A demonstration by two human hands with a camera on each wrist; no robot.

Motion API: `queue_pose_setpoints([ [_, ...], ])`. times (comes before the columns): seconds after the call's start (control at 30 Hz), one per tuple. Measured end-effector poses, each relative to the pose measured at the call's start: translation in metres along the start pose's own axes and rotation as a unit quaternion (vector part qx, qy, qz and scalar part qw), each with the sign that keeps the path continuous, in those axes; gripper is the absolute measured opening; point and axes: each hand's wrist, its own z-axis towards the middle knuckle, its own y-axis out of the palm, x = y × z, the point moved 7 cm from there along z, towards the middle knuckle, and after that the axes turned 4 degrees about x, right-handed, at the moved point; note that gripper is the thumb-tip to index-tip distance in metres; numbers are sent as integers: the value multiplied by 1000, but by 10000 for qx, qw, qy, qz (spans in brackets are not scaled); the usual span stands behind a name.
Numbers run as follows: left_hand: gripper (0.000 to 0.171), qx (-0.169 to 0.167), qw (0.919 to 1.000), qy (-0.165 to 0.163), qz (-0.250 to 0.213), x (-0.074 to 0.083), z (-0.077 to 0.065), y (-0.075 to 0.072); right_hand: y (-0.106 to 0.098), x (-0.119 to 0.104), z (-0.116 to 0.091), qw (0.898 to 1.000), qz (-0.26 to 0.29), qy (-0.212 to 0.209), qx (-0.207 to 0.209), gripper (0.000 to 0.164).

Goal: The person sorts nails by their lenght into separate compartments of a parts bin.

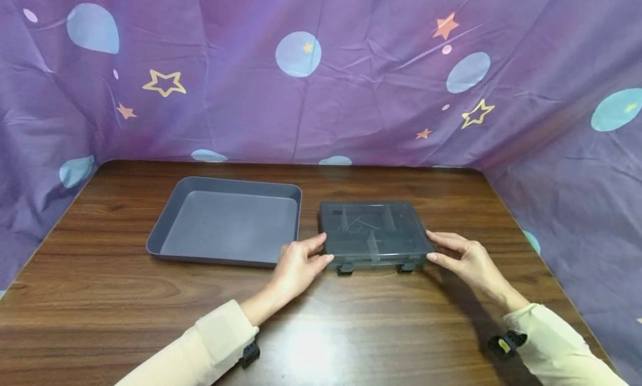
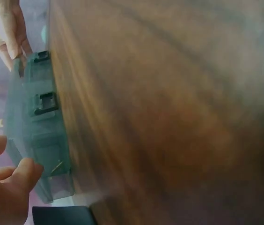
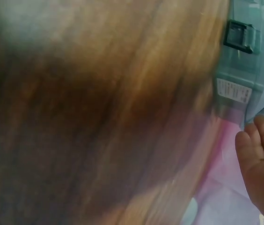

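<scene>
A flat, smoky see-through plastic organizer box lies lid down on the table, with divider strips showing through it. Its two black latches, one of them the left latch, stick out at the front. My left hand holds the box's left side, thumb at the front corner. On the right side, my right hand holds it the same way with thumb and fingertips. In the left wrist view a small yellowish sliver shows through the front wall. The right wrist view has a white printed label on the box.
Left of the box sits a shallow dark grey tray, close behind my left hand. Both stand on a brown wood-grain table. A purple cloth with stars and planets hangs behind the table and along its sides.
</scene>
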Motion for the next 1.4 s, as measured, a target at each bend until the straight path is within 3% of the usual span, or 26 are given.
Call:
queue_pose_setpoints([
  [0.23,43,132,9998,13,172,-4,-2,0,5,0,1,9991,142,-376,143,42],
  [0.43,43,140,9995,47,269,-4,-2,0,5,-2,2,9990,156,-413,109,42],
  [0.6,41,198,9995,109,226,-4,-2,1,5,3,2,9999,-63,-64,44,41],
  [0.77,39,327,9991,144,211,-4,-2,2,7,8,0,9989,136,441,-129,42],
  [1.07,38,449,9990,-53,-42,-7,-3,5,10,9,-3,9978,311,520,-270,41],
  [1.4,38,468,9984,-204,-247,-10,-4,6,11,11,-5,9939,506,875,-440,44],
])
